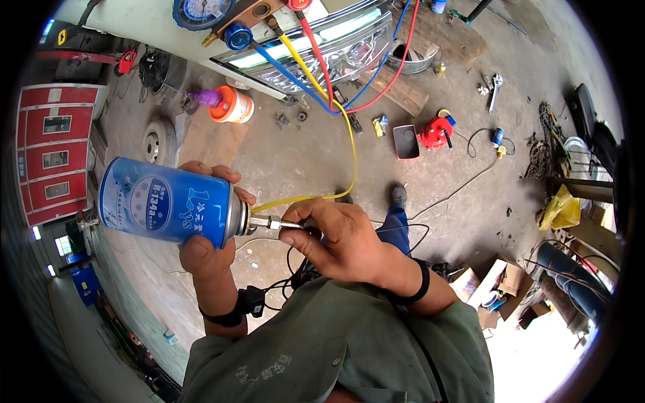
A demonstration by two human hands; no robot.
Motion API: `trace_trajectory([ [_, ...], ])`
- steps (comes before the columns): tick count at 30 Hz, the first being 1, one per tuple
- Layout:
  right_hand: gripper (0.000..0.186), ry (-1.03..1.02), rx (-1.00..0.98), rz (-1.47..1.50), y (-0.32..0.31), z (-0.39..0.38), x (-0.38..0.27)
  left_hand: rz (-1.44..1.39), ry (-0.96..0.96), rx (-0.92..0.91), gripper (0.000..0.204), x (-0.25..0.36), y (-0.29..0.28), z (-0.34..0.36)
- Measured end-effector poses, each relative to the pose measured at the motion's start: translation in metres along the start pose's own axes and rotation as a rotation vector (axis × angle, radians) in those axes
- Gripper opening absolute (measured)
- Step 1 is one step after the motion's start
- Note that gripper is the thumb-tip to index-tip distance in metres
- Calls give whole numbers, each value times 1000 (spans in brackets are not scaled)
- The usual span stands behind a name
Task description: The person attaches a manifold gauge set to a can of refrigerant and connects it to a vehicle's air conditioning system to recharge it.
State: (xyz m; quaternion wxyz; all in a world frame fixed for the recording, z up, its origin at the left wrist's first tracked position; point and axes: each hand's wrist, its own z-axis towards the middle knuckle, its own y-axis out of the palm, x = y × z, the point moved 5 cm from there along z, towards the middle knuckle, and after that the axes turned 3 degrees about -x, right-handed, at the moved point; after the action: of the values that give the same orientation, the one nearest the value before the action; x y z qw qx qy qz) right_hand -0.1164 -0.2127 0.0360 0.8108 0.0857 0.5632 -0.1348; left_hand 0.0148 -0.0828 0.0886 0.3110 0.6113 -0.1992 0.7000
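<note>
My left hand (205,256) is closed around a blue refrigerant can (168,205), which lies on its side in the air with its top toward the right. A metal can tap valve (267,222) is fitted on the can's top. My right hand (342,242) pinches the thin stem end of that valve between thumb and fingers. Next to the valve passes a yellow hose (352,151), which runs up to a manifold gauge set (250,17). Whether the hose is joined to the valve is partly hidden by my fingers.
Ahead is a vehicle's headlight (336,50), with a blue hose (285,72) and a red hose (314,54) hanging before it. On the floor are an orange-white bucket (232,107), a red bottle-shaped tool (435,133), a black tray (406,142), a wrench (496,93) and cardboard boxes (514,279).
</note>
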Motion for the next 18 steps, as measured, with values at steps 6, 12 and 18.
trace_trajectory([
  [6,86,858,-303,1156,39,-24,40,-11,-43,-5,90,-5,-15,0],
  [12,60,855,-355,1619,64,-20,17,-121,-27,-61,89,1,-31,6],
  [18,21,372,-88,395,41,4,13,-163,-71,-175,80,0,-37,6],
])
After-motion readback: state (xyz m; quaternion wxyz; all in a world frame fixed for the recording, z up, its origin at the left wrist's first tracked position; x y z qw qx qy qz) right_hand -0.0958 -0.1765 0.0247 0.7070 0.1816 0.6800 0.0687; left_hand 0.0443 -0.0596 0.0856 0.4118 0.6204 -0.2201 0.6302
